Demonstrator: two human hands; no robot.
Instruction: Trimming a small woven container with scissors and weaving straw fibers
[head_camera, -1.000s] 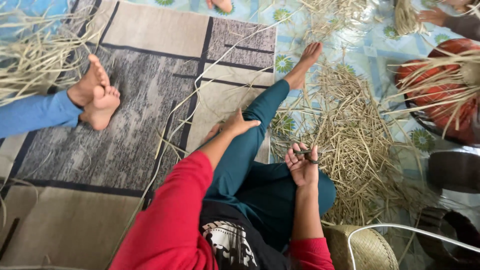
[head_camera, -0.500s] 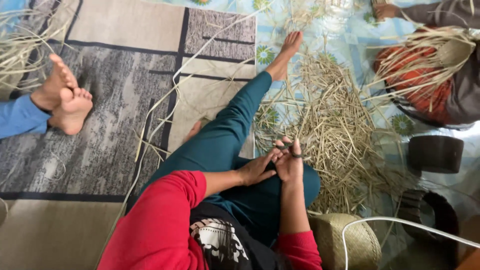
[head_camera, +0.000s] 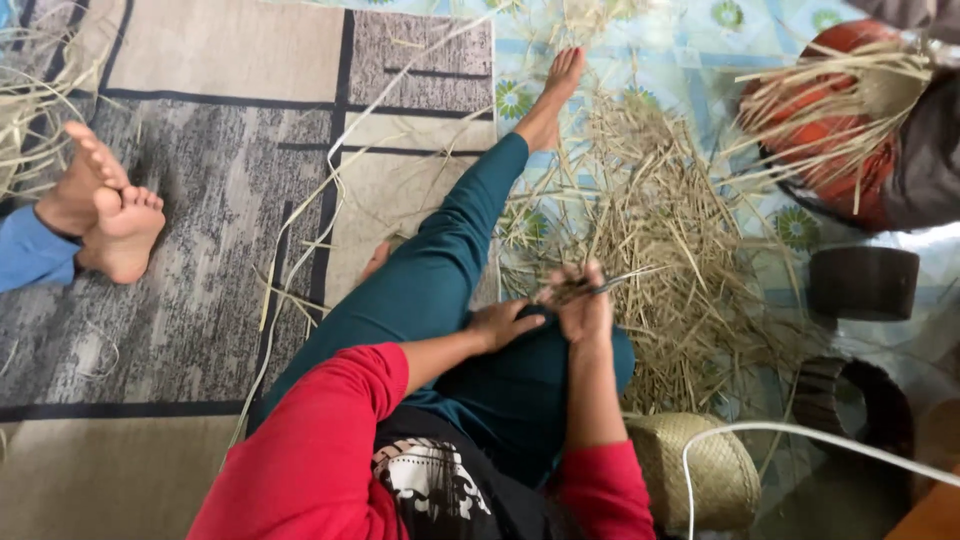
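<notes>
Straw-coloured strips (head_camera: 572, 290), a thin bunch of them, sit pinched in my right hand (head_camera: 585, 312), which is closed around them together with a small dark tool (head_camera: 610, 285), apparently scissors, though too small to be sure. My left hand (head_camera: 503, 325) lies just beside it on my knee (head_camera: 530, 345), fingers loosely curled and touching the right hand's heel; I cannot tell if it grips anything.

Risks, as I judge them: the tool's tip points out past my fingers, so a slip could nick the left hand, which sits so close. The bunch is thin and stiff; a crooked squeeze could split or drop a strip into the litter, where it would be lost among look-alikes.

Surroundings, taken outward from my knee. Nearer than the knee, toward my right side, a woven basket (head_camera: 700, 470) and a white cable (head_camera: 800, 435) that curves over it; the cable could snag my elbow. Just beyond the knee, a heap of cut straw (head_camera: 660, 230) covers the patterned mat (head_camera: 700, 40). Left of the knee, long loose strips (head_camera: 310, 230) cross the grey rug (head_camera: 190, 230). Farther left, another person's bare feet (head_camera: 105, 215). Right of the knee, two dark round containers (head_camera: 862, 282); farthest off, an orange-red vessel (head_camera: 830, 110) stuffed with straw.
</notes>
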